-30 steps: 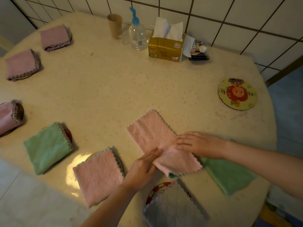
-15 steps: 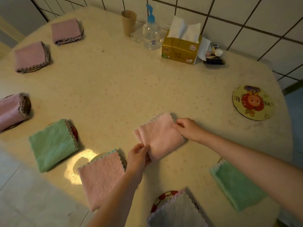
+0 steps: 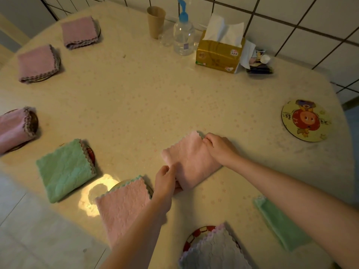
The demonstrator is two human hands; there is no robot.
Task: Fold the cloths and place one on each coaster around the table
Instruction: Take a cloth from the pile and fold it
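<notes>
A pink cloth (image 3: pixel 189 160), folded into a small square, lies on the table in front of me. My left hand (image 3: pixel 165 180) pinches its near corner and my right hand (image 3: pixel 220 147) pinches its far corner. A bare round cartoon coaster (image 3: pixel 306 120) sits at the right edge. Folded cloths rest on coasters around the rim: mauve ones (image 3: pixel 79 32) (image 3: pixel 37 63), a pink one (image 3: pixel 13 129), a green one (image 3: pixel 65 168), a pink one (image 3: pixel 122 207) and a grey one (image 3: pixel 213 251). Another green cloth (image 3: pixel 281 222) lies near my right forearm.
At the back by the tiled wall stand a paper cup (image 3: pixel 156 21), a pump bottle (image 3: pixel 183 33), a gold tissue box (image 3: pixel 220 52) and small items (image 3: pixel 259 64). The table (image 3: pixel 155 98) ends at its rounded rim, with floor on the left.
The pink cloth was folded over from a longer strip into a small square. Both hands moved from pressing it flat to pinching opposite corners. The view shifted slightly.
</notes>
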